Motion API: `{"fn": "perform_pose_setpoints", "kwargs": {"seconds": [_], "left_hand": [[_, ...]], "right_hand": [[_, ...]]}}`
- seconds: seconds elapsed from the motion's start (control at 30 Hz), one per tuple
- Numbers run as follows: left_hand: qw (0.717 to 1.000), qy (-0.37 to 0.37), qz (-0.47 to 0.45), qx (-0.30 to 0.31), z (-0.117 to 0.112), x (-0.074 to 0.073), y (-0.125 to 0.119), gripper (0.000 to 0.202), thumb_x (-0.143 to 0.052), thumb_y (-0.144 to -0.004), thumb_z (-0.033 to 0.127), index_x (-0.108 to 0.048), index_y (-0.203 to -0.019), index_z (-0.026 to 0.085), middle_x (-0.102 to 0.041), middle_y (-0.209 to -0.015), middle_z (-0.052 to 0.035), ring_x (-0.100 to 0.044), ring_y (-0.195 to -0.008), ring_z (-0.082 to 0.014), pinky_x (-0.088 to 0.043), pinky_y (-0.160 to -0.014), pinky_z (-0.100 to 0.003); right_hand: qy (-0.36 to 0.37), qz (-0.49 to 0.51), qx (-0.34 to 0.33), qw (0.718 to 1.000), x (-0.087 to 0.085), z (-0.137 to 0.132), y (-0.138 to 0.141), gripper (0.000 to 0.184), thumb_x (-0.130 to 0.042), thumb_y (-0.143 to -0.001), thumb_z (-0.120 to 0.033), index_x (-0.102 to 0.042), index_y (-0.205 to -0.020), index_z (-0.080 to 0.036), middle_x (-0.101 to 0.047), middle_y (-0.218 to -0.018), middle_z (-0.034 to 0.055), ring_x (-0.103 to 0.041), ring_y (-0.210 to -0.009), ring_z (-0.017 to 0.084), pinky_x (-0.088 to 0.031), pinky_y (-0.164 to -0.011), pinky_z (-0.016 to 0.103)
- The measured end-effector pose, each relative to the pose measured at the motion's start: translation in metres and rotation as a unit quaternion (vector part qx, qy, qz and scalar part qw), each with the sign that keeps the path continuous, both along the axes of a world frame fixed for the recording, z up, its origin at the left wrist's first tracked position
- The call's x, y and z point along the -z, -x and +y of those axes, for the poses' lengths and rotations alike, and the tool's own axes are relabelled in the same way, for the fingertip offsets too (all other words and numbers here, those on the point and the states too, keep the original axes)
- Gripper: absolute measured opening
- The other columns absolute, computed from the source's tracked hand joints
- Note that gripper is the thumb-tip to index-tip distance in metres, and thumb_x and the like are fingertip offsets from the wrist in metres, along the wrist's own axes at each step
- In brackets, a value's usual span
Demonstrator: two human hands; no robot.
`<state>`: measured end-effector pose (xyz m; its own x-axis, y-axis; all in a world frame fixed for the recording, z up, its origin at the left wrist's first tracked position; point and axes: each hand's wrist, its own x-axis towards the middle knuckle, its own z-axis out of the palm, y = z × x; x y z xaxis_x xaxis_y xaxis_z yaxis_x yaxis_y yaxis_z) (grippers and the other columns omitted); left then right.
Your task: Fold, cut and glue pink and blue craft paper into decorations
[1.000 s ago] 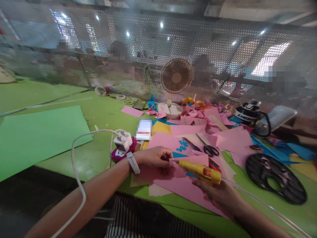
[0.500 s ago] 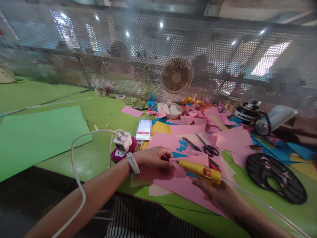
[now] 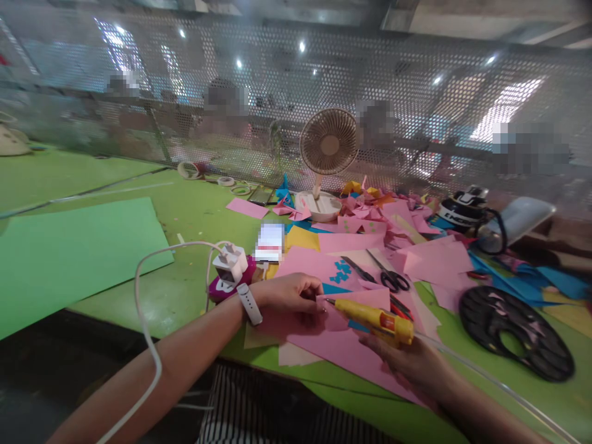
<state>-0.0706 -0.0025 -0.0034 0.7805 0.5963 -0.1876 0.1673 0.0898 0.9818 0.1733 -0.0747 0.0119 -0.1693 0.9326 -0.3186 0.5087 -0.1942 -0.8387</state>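
Note:
My right hand (image 3: 407, 364) is wrapped round a yellow glue gun (image 3: 370, 316) whose tip points left, right at the fingers of my left hand. My left hand (image 3: 289, 291), with a white watch on the wrist, is curled with its fingertips pinching a small pink paper piece (image 3: 324, 301) over a large pink sheet (image 3: 342, 351) on the green table (image 3: 194, 216). A clear glue stick (image 3: 490, 379) trails back from the gun to the right.
Black scissors (image 3: 383, 274) lie on pink paper just beyond my hands. A small fan (image 3: 328, 148) stands behind a heap of coloured paper scraps. A white plug and cable (image 3: 229, 262) sit left of my wrist. A green sheet (image 3: 69, 253) lies far left, a black perforated tray (image 3: 515, 330) right.

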Motion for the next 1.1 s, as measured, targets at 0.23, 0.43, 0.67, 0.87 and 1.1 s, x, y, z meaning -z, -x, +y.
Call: {"fn": "perform_pose_setpoints", "kwargs": {"seconds": [0.23,0.43,0.67,0.87,1.1], "left_hand": [[1.0,-0.008,0.006,-0.004,-0.0016,-0.0026,-0.0009,0.037,-0.067,-0.071,0.048,-0.052,-0.083,0.016,-0.066,-0.077,-0.0053,-0.064,-0.067,-0.0144,-0.049,-0.062,-0.027],[1.0,-0.008,0.0,-0.001,-0.0003,-0.0001,-0.0004,0.038,-0.067,-0.071,0.049,-0.054,-0.084,0.015,-0.067,-0.08,-0.0067,-0.064,-0.068,-0.0148,-0.049,-0.063,-0.027],[1.0,0.007,-0.006,-0.003,-0.0009,-0.0012,-0.0006,0.04,-0.068,-0.069,0.05,-0.054,-0.084,0.015,-0.067,-0.079,-0.0075,-0.065,-0.067,-0.0162,-0.05,-0.063,-0.029],[1.0,-0.003,-0.003,-0.003,-0.0018,-0.0023,-0.0007,0.04,-0.067,-0.07,0.049,-0.053,-0.084,0.015,-0.067,-0.08,-0.0081,-0.065,-0.068,-0.0165,-0.05,-0.063,-0.029],[1.0,0.0,-0.008,0.0,-0.0012,-0.0007,-0.0003,0.039,-0.067,-0.07,0.049,-0.053,-0.083,0.015,-0.067,-0.079,-0.0071,-0.065,-0.067,-0.0167,-0.05,-0.064,-0.03]], "right_hand": [[0.006,-0.003,-0.003,1.0,-0.0007,0.0,0.0004,0.049,-0.059,-0.068,-0.058,-0.06,-0.098,-0.02,-0.04,-0.045,-0.0065,-0.035,-0.035,0.007,-0.033,-0.035,0.019],[0.008,-0.003,0.001,1.0,-0.0007,-0.0008,0.0016,0.048,-0.059,-0.069,-0.057,-0.06,-0.1,-0.02,-0.037,-0.045,-0.0073,-0.033,-0.034,0.006,-0.031,-0.033,0.018],[0.004,-0.009,0.003,1.0,0.0018,-0.0004,0.0009,0.046,-0.06,-0.069,-0.057,-0.061,-0.098,-0.022,-0.037,-0.046,-0.0073,-0.035,-0.035,0.007,-0.032,-0.034,0.019],[0.008,0.011,0.007,1.0,0.0027,-0.0003,0.0012,0.046,-0.061,-0.068,-0.057,-0.061,-0.095,-0.021,-0.038,-0.047,-0.0065,-0.033,-0.035,0.007,-0.036,-0.037,0.021],[0.01,0.004,-0.003,1.0,-0.0002,-0.0008,0.0014,0.043,-0.058,-0.069,-0.058,-0.06,-0.092,-0.022,-0.037,-0.046,-0.0072,-0.032,-0.034,0.006,-0.037,-0.036,0.021]]}}
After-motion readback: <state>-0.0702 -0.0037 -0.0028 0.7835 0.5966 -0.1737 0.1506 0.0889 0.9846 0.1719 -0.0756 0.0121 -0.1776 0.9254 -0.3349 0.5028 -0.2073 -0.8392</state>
